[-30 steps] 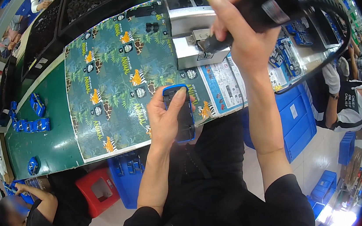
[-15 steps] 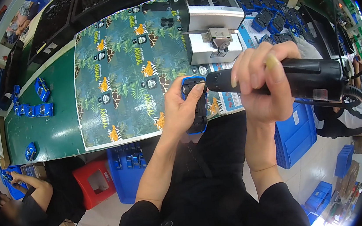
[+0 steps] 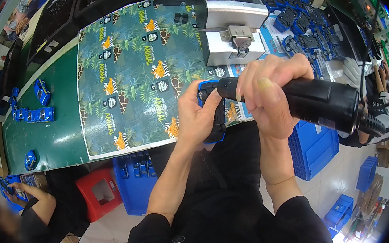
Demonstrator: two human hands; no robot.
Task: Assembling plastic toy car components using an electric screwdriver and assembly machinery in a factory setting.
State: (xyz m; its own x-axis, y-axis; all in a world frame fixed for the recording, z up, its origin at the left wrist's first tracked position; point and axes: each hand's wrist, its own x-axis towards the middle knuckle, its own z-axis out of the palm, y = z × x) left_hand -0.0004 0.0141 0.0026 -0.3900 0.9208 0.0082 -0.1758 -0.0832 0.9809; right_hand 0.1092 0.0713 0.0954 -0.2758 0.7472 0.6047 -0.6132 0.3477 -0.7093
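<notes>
Mostly black, blue-rimmed toy car [image 3: 219,126] in left grip [image 3: 196,116], screwdriver [image 3: 321,101] in right grip [image 3: 271,96]

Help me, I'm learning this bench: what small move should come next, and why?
Probably steady the black corded tool at the toy car: the right grip points it at the car's far end, while the left grip holds the car, dark side up.

Cars [image 3: 44,114] left of mat [image 3: 135,75] on table [image 3: 66,137], machine [image 3: 236,12] at mat's right, power driver [image 3: 323,102] before machine
</notes>
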